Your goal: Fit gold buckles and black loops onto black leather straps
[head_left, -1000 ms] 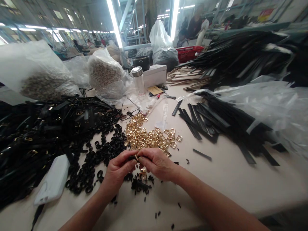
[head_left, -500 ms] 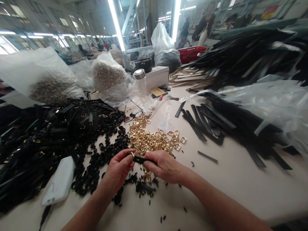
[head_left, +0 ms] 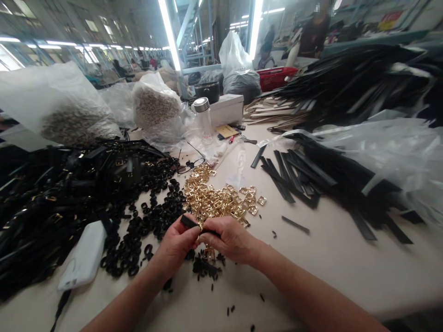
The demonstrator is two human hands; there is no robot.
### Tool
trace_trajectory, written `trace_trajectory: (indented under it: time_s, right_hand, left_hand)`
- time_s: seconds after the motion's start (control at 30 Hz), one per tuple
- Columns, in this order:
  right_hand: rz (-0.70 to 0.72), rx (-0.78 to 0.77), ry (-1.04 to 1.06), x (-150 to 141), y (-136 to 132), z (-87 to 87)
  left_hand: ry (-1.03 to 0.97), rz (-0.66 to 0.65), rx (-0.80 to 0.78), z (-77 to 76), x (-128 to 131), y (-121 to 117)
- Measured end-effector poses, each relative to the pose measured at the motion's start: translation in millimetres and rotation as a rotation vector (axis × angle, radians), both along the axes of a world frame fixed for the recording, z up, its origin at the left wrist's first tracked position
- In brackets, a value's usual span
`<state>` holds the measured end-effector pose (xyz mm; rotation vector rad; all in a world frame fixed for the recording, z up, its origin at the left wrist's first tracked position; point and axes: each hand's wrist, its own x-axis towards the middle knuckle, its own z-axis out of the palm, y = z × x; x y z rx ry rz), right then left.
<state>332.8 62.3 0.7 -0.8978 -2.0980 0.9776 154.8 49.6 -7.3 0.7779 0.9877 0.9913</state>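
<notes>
In our left hand [head_left: 178, 240], thumb and fingers pinched the strap [head_left: 189, 222], its square end jutting past them. Next came a gold piece [head_left: 200, 227], between both hands; it was probably a buckle, though our fingers hid most of it. Our right hand [head_left: 226, 239] gripped the strap's other stretch, thumb and fingers closed. We judged that this step wanted both thumbs near the metal, the strap flat and untwisted, and an even pull, lest the edges crease.

Around us, at far left, sprawled a tangled heap of straps [head_left: 79, 180], black, faintly glossy and flecked with gold. Then came a smooth white device [head_left: 83, 256], small black loops [head_left: 128, 253] curled into rings, and hard, shiny buckles [head_left: 214, 200] with squarish open frames. Rightward on the pale table [head_left: 294, 272] lay flat, straight-edged strips [head_left: 287, 177], then crinkled, translucent film [head_left: 401, 143].
</notes>
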Motion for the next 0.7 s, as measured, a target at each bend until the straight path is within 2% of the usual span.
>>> trace_trajectory:
  time_s: [0.33,0.47,0.6,0.7]
  right_hand:
    - [-0.072,0.028,-0.034,6.0,-0.5,6.8]
    - [-0.101,0.081,-0.097,6.1,-1.1,6.7]
    - [-0.065,0.043,-0.125,6.5,0.5,7.6]
    - [-0.114,0.035,-0.172,6.2,-2.6,11.4]
  left_hand:
    - [0.033,-0.06,0.139,4.2,-4.7,-7.2]
    - [0.145,-0.029,0.144,3.9,-5.3,-5.4]
    - [0.222,0.054,0.151,6.1,-4.9,-1.5]
    - [0.295,0.104,0.16,8.1,-5.0,-1.5]
